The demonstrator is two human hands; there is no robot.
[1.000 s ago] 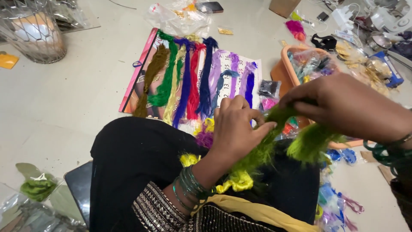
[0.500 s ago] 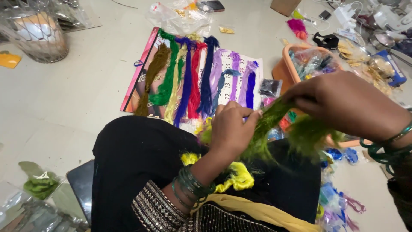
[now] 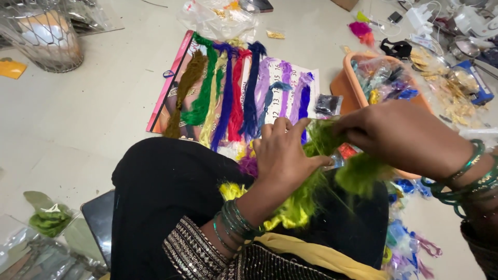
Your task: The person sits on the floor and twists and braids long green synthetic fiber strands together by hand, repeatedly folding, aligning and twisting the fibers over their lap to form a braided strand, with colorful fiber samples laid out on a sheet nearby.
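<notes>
Bare floor (image 3: 88, 119) lies open to the left, between the wire basket (image 3: 44, 36) and the calendar sheet (image 3: 171, 98) laid with coloured thread skeins (image 3: 228, 93). To the right, the orange tub (image 3: 358, 85) and scattered packets (image 3: 446, 78) crowd the way; a dark tablet (image 3: 98, 223) sits beside the knee.

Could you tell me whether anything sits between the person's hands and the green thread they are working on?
Nothing visible does. The left hand and the right hand both already grip the green thread, which stretches between them over the lap.
</notes>
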